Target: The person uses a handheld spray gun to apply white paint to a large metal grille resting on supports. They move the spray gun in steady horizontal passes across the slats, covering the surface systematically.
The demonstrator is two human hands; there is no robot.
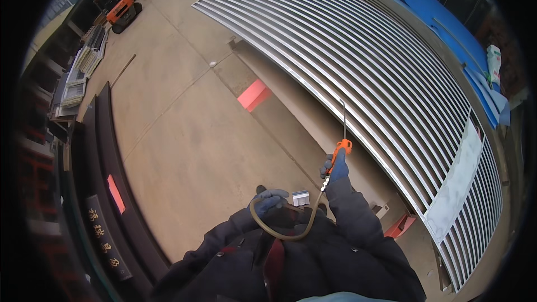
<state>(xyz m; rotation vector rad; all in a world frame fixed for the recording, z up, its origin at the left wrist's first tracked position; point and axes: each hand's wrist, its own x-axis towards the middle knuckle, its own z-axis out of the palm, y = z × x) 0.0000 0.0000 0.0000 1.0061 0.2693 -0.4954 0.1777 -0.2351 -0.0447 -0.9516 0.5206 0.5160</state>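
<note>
My right hand (338, 171), in a blue-grey glove, is closed round the handle of an orange air blow gun (342, 146). The gun's long thin nozzle points away from me, its tip over the near edge of a wide panel of parallel silvery metal slats (347, 39). A yellowish air hose (286, 238) runs from the metal fitting under the gun and loops in front of my body. My gloved left hand (269, 199) is curled round the hose at the loop's left end. Part of the hose beyond it is hard to make out against my dark clothes.
A pale sheet (454, 182) lies across the slats at the right. Red-pink supports (254, 95) stand below the panel's edge. Long dark beams (126, 173) lie at the left. An orange forklift-like vehicle (120, 10) stands far left. Blue sheeting (442, 22) is at the far right.
</note>
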